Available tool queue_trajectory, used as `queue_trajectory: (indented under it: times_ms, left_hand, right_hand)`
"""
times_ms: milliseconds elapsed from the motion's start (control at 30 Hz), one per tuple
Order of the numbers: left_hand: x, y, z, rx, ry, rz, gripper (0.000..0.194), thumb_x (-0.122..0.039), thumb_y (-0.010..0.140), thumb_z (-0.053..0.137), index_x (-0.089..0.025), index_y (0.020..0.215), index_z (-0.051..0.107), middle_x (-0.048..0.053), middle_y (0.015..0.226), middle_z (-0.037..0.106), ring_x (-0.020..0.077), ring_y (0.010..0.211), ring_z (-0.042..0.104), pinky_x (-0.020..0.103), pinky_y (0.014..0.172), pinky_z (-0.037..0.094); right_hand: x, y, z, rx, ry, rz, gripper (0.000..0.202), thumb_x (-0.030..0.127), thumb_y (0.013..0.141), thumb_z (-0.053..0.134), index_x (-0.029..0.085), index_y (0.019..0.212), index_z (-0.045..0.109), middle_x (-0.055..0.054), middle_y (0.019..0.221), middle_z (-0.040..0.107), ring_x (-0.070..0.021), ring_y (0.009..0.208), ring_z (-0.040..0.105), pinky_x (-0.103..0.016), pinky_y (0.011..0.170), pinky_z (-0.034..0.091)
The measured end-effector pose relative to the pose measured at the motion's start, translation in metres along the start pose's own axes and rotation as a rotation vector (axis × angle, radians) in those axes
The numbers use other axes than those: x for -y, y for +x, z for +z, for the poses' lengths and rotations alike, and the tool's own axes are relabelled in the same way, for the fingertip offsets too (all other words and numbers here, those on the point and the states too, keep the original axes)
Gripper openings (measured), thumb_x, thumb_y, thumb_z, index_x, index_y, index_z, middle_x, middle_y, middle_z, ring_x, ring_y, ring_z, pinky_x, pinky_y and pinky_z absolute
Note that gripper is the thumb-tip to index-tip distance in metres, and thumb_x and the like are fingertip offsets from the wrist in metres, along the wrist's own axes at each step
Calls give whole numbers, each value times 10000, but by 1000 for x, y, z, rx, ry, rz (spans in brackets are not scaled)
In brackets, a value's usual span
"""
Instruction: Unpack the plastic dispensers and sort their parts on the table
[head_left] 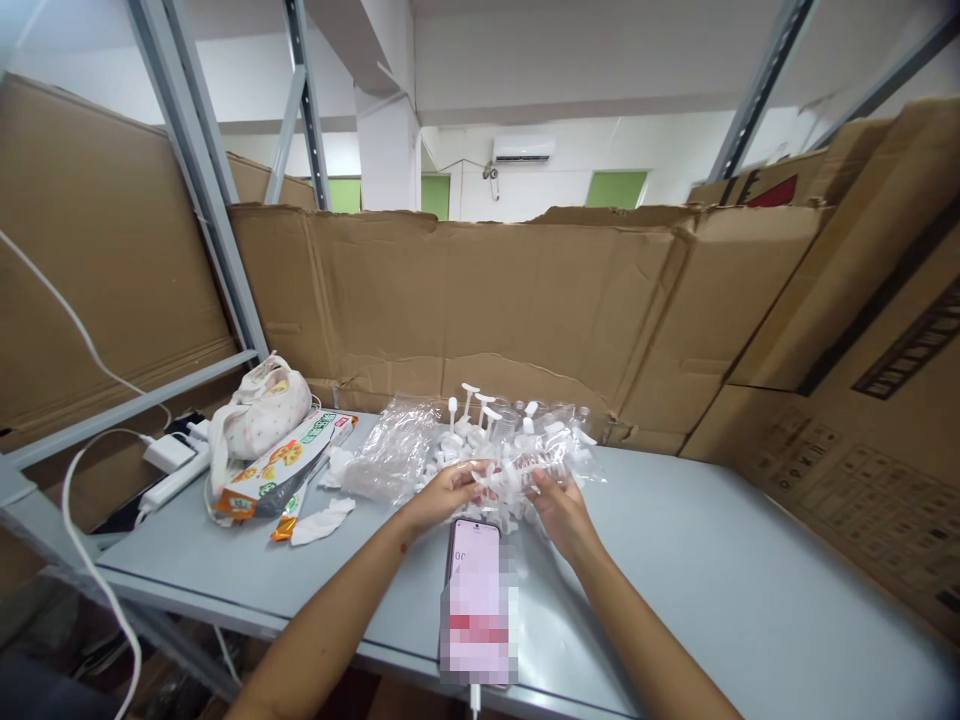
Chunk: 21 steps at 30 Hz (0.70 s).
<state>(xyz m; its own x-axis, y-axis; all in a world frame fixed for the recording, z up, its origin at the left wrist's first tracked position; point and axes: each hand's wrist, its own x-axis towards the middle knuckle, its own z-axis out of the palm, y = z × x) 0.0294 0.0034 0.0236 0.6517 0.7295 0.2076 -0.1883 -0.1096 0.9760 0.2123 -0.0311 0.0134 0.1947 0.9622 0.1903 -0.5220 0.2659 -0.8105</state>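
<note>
My left hand (451, 492) is closed, its thumb and fingers pinched on the left end of a small clear-and-white plastic piece (514, 478). On the other side, my right hand (561, 508) has its fingers curled round the right end of the same piece. Reddish marks show faintly on it; its exact kind is too small to tell. Just behind both hands lies a pile of white plastic parts (487, 412), several with T-shaped tops. Clear plastic bags (397, 435) lie around and among the pile. A phone (476, 565) lies below my hands, its screen lit.
The grey tabletop (720, 560) is backed by tall cardboard (480, 290). To the left are a white cloth bag (268, 410), an orange-and-white food packet (289, 465), a crumpled tissue (324, 522) and a power strip (174, 485). A white cable (475, 698) runs from the phone over the front edge.
</note>
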Motion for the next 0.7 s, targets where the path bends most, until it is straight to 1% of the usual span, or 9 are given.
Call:
queue_trajectory:
  times_ms: [67,167,233,267,367,433,533,633,700]
  left_hand:
    - [-3,-1,-1,15,-36,-9,493,-378,687,687,-155,1114,586,103,990,634,195,850,606,274,681,438]
    - [-8,-2,-4,-75,-33,6,447,-368,692,679,-145,1074,609,94,935,644,181,795,606,274,671,434]
    - [-12,-4,-6,-124,-16,22,394,-331,697,676,-148,1041,620,84,940,641,154,750,598,276,689,429]
    - [-15,-6,-7,-121,-17,25,376,-311,694,679,-155,1031,619,82,968,633,144,744,593,277,704,429]
    - [-26,-12,-9,-49,-10,12,328,-262,672,701,-168,973,611,81,1065,594,141,812,579,281,753,430]
    - [-33,-16,-10,-41,25,15,263,-252,671,704,-162,893,597,74,1036,601,149,867,567,269,760,423]
    - [-42,-23,-13,-132,70,63,201,-284,716,666,-164,826,549,60,932,628,135,823,561,242,706,406]
    - [-48,-33,-21,-213,88,109,183,-300,762,618,-169,836,513,63,946,634,113,749,548,241,690,404]
    - [-51,-42,-28,-252,97,124,180,-298,776,603,-168,848,502,69,958,635,109,735,544,244,697,409]
  right_hand:
    - [2,1,-1,-6,-9,0,395,326,649,735,279,1003,566,10,885,673,-186,831,645,-369,794,512]
    - [8,2,-3,-10,-7,-16,379,324,646,734,269,980,561,14,870,665,-180,812,643,-365,776,517]
    - [12,3,-4,-30,12,-29,362,306,630,748,260,935,559,26,852,660,-161,786,641,-332,751,524]
    - [14,3,-4,-45,21,-31,352,296,622,754,256,910,556,32,842,659,-148,774,639,-308,737,526]
    - [17,4,-5,-90,35,-28,348,276,604,767,249,869,543,44,817,656,-121,742,636,-255,689,530]
    - [19,5,-6,-93,36,-29,349,278,603,765,250,869,540,43,824,656,-123,738,638,-252,661,536]
    - [21,7,-9,-96,61,-43,320,282,611,758,249,848,546,45,817,654,-122,737,639,-247,642,540]
    - [25,11,-14,-125,102,-61,312,261,606,763,254,841,558,60,783,649,-104,709,631,-217,605,529]
    - [27,12,-16,-131,110,-70,336,262,605,765,261,878,568,61,801,654,-100,710,629,-207,591,521]
